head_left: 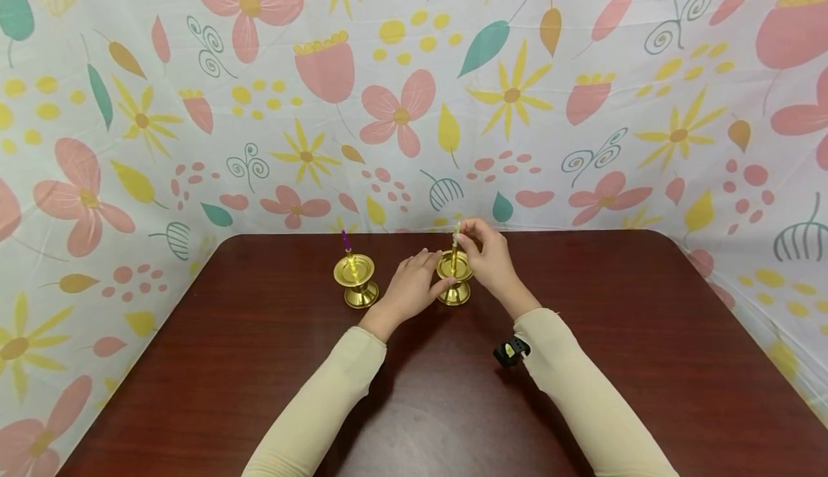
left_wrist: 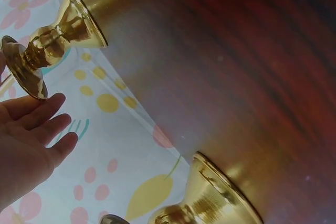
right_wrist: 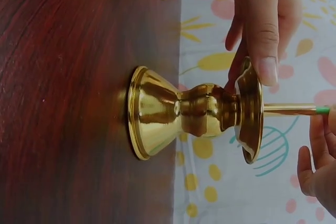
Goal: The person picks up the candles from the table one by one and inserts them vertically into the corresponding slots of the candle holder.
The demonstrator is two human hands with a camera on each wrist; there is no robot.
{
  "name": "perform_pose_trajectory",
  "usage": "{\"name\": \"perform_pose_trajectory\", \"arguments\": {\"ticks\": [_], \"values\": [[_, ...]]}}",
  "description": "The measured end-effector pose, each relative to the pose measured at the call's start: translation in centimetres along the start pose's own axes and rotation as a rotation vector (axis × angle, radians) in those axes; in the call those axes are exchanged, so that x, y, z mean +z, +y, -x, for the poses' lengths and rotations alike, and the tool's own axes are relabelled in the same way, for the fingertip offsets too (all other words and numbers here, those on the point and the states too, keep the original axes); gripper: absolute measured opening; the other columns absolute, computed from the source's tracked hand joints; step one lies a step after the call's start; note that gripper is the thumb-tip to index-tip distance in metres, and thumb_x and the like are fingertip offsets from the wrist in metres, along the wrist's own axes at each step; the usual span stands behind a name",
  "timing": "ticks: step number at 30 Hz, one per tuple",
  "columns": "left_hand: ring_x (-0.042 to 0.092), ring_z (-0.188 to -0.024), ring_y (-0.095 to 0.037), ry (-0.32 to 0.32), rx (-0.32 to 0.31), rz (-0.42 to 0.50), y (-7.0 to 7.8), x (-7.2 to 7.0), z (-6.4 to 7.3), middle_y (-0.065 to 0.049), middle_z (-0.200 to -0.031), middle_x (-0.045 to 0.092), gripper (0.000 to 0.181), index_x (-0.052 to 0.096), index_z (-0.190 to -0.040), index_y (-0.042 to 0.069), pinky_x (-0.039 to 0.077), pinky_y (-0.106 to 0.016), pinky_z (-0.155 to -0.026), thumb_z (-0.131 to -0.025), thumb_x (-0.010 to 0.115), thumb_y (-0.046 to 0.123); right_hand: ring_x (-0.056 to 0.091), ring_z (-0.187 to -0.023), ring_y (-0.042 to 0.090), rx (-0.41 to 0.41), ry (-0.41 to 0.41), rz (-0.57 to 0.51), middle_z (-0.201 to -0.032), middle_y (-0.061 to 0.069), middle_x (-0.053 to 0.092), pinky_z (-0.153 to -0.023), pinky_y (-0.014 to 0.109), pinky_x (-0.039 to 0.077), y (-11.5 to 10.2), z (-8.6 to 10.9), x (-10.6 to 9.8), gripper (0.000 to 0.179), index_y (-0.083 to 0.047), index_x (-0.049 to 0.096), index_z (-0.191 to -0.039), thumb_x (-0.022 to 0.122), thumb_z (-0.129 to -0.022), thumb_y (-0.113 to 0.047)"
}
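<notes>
Two brass candle holders stand upright on the table, each with a dish and a thin central tube. At the right holder (head_left: 456, 293), my left hand (head_left: 409, 286) holds the dish rim, thumb over the top and fingers at the side and below, as the right wrist view shows. Above that dish, my right hand (head_left: 489, 258) pinches a slim green candle (right_wrist: 322, 110) at the upper end of the tube (right_wrist: 289, 109). My fingers cover most of this candle. A purple candle (head_left: 346, 240) stands in the tube of the left holder (head_left: 361, 295), which neither hand touches.
The dark reddish-brown table (head_left: 440, 405) reaches back to a white floral cloth (head_left: 414, 46), hung behind and along the sides. A black band with a small device (head_left: 511, 351) sits at my right wrist, by the sleeve cuff.
</notes>
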State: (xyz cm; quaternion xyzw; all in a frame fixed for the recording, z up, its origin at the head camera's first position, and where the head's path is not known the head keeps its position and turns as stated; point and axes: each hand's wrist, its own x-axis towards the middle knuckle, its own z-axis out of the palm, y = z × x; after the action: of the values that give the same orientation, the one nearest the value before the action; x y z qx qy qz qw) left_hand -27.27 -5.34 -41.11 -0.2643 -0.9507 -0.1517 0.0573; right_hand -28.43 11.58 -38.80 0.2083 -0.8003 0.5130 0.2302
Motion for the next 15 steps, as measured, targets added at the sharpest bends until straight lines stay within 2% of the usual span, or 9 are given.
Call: {"name": "perform_pose_trajectory", "arguments": {"ticks": [9,15], "values": [[0.034,-0.139,-0.029,-0.011,-0.004,0.034,0.2,-0.2,0.0,-0.015,-0.145,0.045,0.065,0.039,-0.146,0.002,0.032,-0.047,-0.11,-0.099,0.048,0.046,0.063,-0.093,0.03,0.013,-0.011,0.013,-0.094,0.017,0.065,-0.08,0.043,0.049,-0.3,0.1,-0.3,0.009,0.003,0.06,-0.099,0.061,-0.093,-0.003],[0.039,-0.135,-0.029,-0.027,-0.037,0.113,0.0,-0.5,0.9,-0.017,-0.145,0.042,0.07,0.029,-0.15,0.002,0.034,-0.048,-0.108,-0.099,0.048,0.046,0.061,-0.096,0.03,-0.044,-0.081,0.144,-0.103,0.016,0.064,-0.083,0.047,0.05,-0.8,1.0,-1.3,0.017,0.001,0.062,-0.109,0.059,-0.096,-0.01]]}}
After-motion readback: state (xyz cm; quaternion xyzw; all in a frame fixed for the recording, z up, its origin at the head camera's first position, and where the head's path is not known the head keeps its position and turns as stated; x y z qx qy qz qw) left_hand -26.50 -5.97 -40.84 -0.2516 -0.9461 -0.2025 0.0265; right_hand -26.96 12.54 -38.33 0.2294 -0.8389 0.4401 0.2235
